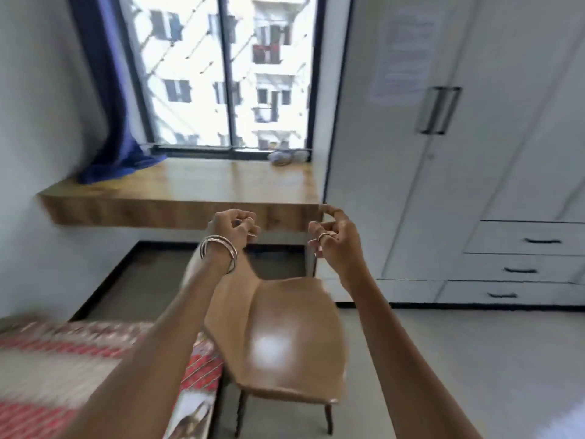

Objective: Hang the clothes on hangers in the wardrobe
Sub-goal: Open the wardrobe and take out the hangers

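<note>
Two hands curled above glossy wooden chair.

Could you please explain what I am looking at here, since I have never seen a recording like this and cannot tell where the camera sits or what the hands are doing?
There is no machine here. The single picture comes from a wide-angle camera worn on a person's head, looking forward and down, so the two arms reaching out are the wearer's own. The left hand, with bangles on its wrist, and the right hand are raised above a brown chair; their fingers are curled, and neither holds anything. To the right stands a white wardrobe with its doors closed. Ahead is a wooden ledge under the window, bearing a blue curtain end and a small blurred bundle. A patterned bed cover shows lower left. No clothes or hangers are clearly visible.
</note>
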Demonstrator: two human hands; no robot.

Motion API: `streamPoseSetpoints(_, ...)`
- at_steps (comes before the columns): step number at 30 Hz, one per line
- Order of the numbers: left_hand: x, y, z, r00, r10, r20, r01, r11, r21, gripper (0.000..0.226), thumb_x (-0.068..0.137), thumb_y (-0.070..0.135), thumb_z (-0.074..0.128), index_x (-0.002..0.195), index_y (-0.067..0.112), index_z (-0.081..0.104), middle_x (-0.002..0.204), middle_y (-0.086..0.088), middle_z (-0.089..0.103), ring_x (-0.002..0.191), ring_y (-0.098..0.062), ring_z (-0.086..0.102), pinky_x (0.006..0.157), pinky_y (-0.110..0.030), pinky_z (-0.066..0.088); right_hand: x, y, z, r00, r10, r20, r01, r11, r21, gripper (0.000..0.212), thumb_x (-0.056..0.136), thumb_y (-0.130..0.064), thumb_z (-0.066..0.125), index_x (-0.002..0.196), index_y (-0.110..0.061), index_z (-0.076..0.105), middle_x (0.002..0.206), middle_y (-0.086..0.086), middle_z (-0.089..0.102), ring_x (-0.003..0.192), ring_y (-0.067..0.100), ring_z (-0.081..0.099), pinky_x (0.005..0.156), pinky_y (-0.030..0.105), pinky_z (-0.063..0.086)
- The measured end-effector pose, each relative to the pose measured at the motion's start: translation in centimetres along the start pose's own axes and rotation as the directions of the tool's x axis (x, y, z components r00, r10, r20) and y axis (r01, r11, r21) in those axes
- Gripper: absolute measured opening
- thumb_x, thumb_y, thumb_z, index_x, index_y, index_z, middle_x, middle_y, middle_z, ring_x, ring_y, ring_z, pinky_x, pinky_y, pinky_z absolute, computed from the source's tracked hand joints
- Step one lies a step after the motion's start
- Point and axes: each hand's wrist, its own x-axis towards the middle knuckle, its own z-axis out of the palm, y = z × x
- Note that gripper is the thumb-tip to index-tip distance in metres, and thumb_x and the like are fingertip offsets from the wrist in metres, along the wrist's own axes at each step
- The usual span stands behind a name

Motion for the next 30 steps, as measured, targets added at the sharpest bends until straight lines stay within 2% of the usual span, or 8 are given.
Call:
streamPoseSetpoints(1, 0.2, 0.4, -0.1, 1.000, 0.014, -0.011, -0.014, 1.000, 0.013, 0.014, 0.092, 0.001, 0.054, 0.090, 0.007, 0.066, 0.071, -0.010, 0.068, 0.042, -0.004, 0.060, 0.040, -0.011, 0.041, 0.1, -0.1, 0.0, 1.000, 0.016, 0.000, -0.016, 1.000, -0.020, 0.036, 0.093, -0.021, 0.061, 0.127, -0.022, 0.053, 0.084, -0.001, 0.067, 0.076, 0.021, 0.069, 0.068, 0.039, 0.055)
streamPoseSetpoints(3, 4.1, 3.3, 11.7, 0.990, 0.062, 0.124, -0.062, 0.998, -0.008, 0.012, 0.091, 0.003, 0.057, 0.088, 0.009, 0.067, 0.070, -0.009, 0.068, 0.042, -0.004, 0.060, 0.040, -0.012, 0.042, 4.0, 2.0, -9.3, 0.985, -0.009, -0.170, 0.001, 0.999, -0.047, 0.034, 0.093, -0.019, 0.059, 0.127, -0.021, 0.052, 0.089, 0.000, 0.068, 0.074, 0.018, 0.069, 0.067, 0.036, 0.055)
streamPoseSetpoints(5, 4.5, 4.0, 12.7, 0.989, 0.069, 0.130, -0.065, 0.997, -0.032, 0.010, 0.092, 0.006, 0.058, 0.089, 0.009, 0.067, 0.070, -0.009, 0.068, 0.041, -0.004, 0.059, 0.040, -0.013, 0.043, 4.6, 2.1, -10.2, 0.986, 0.050, -0.160, -0.055, 0.998, -0.028, 0.035, 0.094, -0.017, 0.057, 0.128, -0.020, 0.051, 0.094, 0.002, 0.067, 0.071, 0.015, 0.069, 0.063, 0.031, 0.054)
streamPoseSetpoints(8, 8.4, 5.9, 25.3, 0.967, 0.119, 0.227, -0.104, 0.991, -0.079, 0.009, 0.092, 0.007, 0.057, 0.091, 0.007, 0.067, 0.068, -0.008, 0.066, 0.040, -0.002, 0.057, 0.040, -0.012, 0.043, 10.3, 5.0, -19.2, 0.956, 0.010, -0.292, -0.027, 0.998, -0.054, 0.035, 0.094, -0.017, 0.056, 0.128, -0.022, 0.050, 0.095, 0.003, 0.068, 0.069, 0.011, 0.068, 0.060, 0.027, 0.052)
streamPoseSetpoints(15, 18.3, 9.7, 44.0, 0.924, 0.107, 0.368, -0.065, 0.990, -0.126, 0.016, 0.094, 0.013, 0.055, 0.098, 0.001, 0.065, 0.069, -0.006, 0.067, 0.041, -0.005, 0.059, 0.048, -0.021, 0.044, 22.0, 10.5, -33.0, 0.930, 0.099, -0.353, -0.113, 0.993, -0.019, 0.032, 0.094, -0.010, 0.052, 0.123, -0.022, 0.053, 0.094, 0.006, 0.071, 0.065, 0.014, 0.065, 0.055, 0.027, 0.050)
streamPoseSetpoints(21, 26.5, 15.6, 56.3, 0.933, 0.156, 0.324, -0.123, 0.985, -0.119, 0.015, 0.092, 0.016, 0.056, 0.092, 0.006, 0.066, 0.072, -0.008, 0.069, 0.050, -0.013, 0.061, 0.049, -0.021, 0.044, 33.1, 12.3, -43.2, 0.924, 0.132, -0.360, -0.134, 0.991, 0.018, 0.021, 0.095, -0.007, 0.048, 0.104, -0.018, 0.064, 0.084, 0.006, 0.073, 0.062, 0.016, 0.063, 0.059, 0.030, 0.048)
streamPoseSetpoints(24, 29.4, 17.6, 61.0, 0.932, 0.199, 0.303, -0.163, 0.977, -0.140, 0.019, 0.094, 0.023, 0.056, 0.087, 0.009, 0.067, 0.075, -0.006, 0.071, 0.055, -0.014, 0.062, 0.046, -0.020, 0.046, 38.3, 12.9, -46.9, 0.934, 0.127, -0.333, -0.120, 0.992, 0.043, 0.029, 0.093, -0.001, 0.044, 0.090, -0.019, 0.066, 0.083, 0.007, 0.072, 0.065, 0.016, 0.061, 0.062, 0.030, 0.046)
streamPoseSetpoints(30, 33.9, 21.3, 68.7, 0.908, 0.303, 0.289, -0.205, 0.923, -0.325, 0.030, 0.098, 0.036, 0.047, 0.086, 0.017, 0.066, 0.091, -0.005, 0.070, 0.078, -0.019, 0.067, 0.062, -0.029, 0.053, 49.9, 15.5, -52.9, 0.959, 0.063, -0.275, -0.014, 0.984, 0.179, 0.019, 0.097, -0.007, 0.047, 0.093, -0.016, 0.063, 0.086, 0.004, 0.064, 0.074, 0.017, 0.057, 0.067, 0.029, 0.046)
